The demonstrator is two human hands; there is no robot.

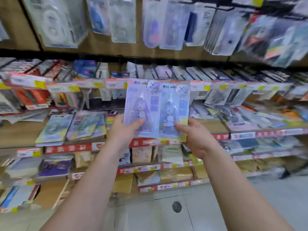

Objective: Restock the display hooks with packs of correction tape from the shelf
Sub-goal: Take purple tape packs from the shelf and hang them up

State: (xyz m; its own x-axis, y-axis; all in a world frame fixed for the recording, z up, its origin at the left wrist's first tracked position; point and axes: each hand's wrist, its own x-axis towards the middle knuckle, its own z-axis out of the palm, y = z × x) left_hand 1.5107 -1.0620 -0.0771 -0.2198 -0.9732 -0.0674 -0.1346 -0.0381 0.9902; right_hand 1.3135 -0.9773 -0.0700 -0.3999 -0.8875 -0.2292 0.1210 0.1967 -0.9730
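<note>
— While both hands were raised at the centre of the frame, what did each one have hold of?

— Left hand (124,130) pinched the lower edge of one pack of correction tape (143,107), thumb across its front. Right hand (195,139) pinched the bottom of a second pack (175,110), thumb on its front. Both packs stood upright, side by side, their inner edges overlapping slightly.

— And where did the packs sit against the display?

— They were held in front of the shelving, their tops level with a row of price tags (115,84) just above centre. Behind and to the lower left, similar packs lay flat on a shelf (71,127), some green-tinted.

— What hung above?

— Across the top of the frame, blister packs (122,19) hung against a brown back panel, blurred too much to read. I could not make out the hooks themselves.

— Anything lower down?

— Red shelf strips (68,148) with white characters ran under the hands, with tan packets (141,154) on the shelf below. Pale floor (166,217) filled the bottom of the frame, a dark round mark (176,206) on it.
</note>
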